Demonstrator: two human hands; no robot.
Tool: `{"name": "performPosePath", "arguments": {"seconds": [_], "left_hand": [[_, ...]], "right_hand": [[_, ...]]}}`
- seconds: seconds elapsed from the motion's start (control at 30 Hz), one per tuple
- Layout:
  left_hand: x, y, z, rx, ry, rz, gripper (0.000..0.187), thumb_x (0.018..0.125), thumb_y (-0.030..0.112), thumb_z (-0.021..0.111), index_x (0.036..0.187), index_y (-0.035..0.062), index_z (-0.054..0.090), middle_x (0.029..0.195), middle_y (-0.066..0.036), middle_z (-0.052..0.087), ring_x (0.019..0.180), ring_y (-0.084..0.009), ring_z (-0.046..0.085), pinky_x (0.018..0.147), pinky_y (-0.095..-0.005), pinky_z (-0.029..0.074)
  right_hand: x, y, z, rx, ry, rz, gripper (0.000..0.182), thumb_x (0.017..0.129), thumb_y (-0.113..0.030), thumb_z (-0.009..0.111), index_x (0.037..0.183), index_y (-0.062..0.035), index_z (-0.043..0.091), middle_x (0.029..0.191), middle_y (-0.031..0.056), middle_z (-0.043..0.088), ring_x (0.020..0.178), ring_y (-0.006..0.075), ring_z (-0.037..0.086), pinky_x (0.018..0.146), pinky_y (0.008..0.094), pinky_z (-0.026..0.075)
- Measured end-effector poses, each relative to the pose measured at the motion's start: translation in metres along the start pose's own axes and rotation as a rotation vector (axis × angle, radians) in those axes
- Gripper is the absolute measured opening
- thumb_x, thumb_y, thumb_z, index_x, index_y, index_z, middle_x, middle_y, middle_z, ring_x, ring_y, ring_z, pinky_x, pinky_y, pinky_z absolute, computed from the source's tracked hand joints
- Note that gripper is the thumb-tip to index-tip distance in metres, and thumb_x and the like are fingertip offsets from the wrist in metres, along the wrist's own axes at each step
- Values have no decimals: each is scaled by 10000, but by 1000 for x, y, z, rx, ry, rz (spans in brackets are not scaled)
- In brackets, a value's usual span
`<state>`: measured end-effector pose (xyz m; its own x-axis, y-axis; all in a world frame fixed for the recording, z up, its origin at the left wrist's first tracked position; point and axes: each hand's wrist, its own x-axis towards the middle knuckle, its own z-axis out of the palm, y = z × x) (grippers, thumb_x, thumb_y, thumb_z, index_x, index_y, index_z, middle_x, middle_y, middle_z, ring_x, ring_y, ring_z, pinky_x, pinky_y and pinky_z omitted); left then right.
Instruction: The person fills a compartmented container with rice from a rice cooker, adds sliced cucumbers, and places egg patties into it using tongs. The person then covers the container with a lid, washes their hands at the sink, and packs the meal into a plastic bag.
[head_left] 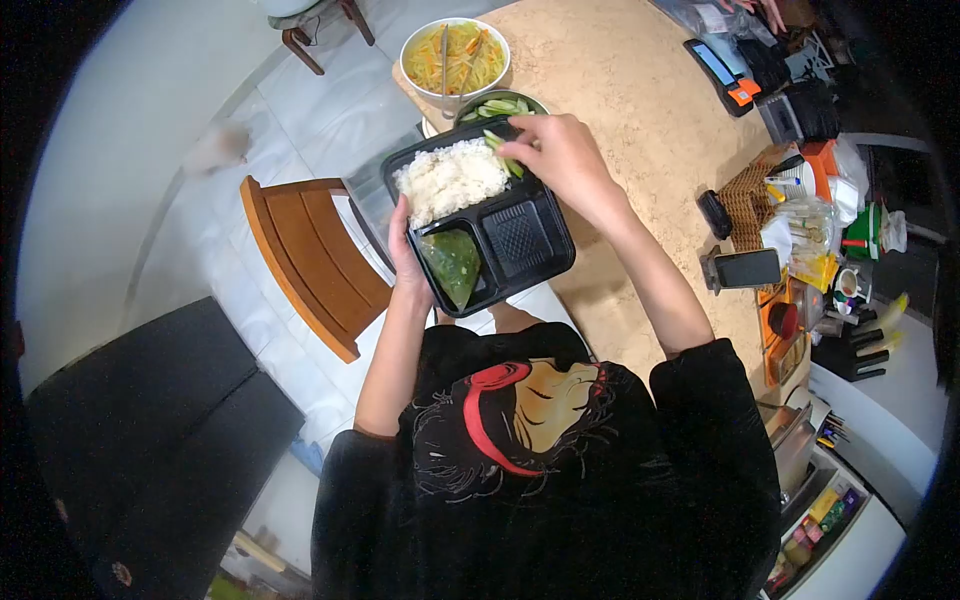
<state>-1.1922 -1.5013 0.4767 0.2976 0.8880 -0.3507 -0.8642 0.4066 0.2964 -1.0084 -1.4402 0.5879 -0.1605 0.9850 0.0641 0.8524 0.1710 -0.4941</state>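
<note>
My left hand (408, 255) grips the left side of a black compartment meal box (556, 262) and holds it up off the table. White rice (452, 180) fills its upper left compartment. Below that lies a small clear bag of something green and leafy (455, 265), and the lower right compartment is bare. With fingers pinched, my right hand (560, 160) is over the box's upper right corner, on pale green cucumber slices (505, 152) beside the rice. More cucumber slices (503, 107) sit in a bowl (541, 103) just beyond the box, partly hidden by it.
A white bowl of yellow shredded vegetables (475, 58) with a utensil in it stands at the table's (620, 80) far end. A wooden chair (310, 250) is at the left. Along the right are a card terminal (718, 70), a phone (748, 268) and a wicker basket (745, 205).
</note>
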Motion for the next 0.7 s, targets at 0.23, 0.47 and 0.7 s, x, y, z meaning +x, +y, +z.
{"name": "performPosePath", "arguments": {"seconds": [0.23, 0.47, 0.7], "left_hand": [[-2, 0, 6, -23, -11, 17, 621, 884, 479, 467, 1306, 24, 446, 1249, -138, 554, 1117, -264, 557, 969, -385, 435], [-13, -3, 8, 206, 311, 138, 583, 878, 464, 501, 1269, 31, 494, 1210, -108, 573, 1072, -247, 566, 917, -373, 461], [-31, -1, -2, 58, 160, 92, 632, 882, 491, 480, 1321, 38, 443, 1283, -128, 530, 1137, -277, 540, 977, -394, 435]], "right_hand": [[-5, 18, -8, -14, 105, -139, 138, 826, -90, 617, 911, 5, 671, 801, 156, 679, 725, 241, 668, 664, 321, 512], [30, 110, 32, -159, -71, 181, 108, 787, -92, 632, 836, 0, 659, 827, 199, 657, 767, 308, 658, 687, 398, 528], [14, 133, 60, -455, 89, -89, 132, 738, 5, 514, 777, 17, 639, 804, 227, 632, 799, 350, 634, 693, 420, 536]]}}
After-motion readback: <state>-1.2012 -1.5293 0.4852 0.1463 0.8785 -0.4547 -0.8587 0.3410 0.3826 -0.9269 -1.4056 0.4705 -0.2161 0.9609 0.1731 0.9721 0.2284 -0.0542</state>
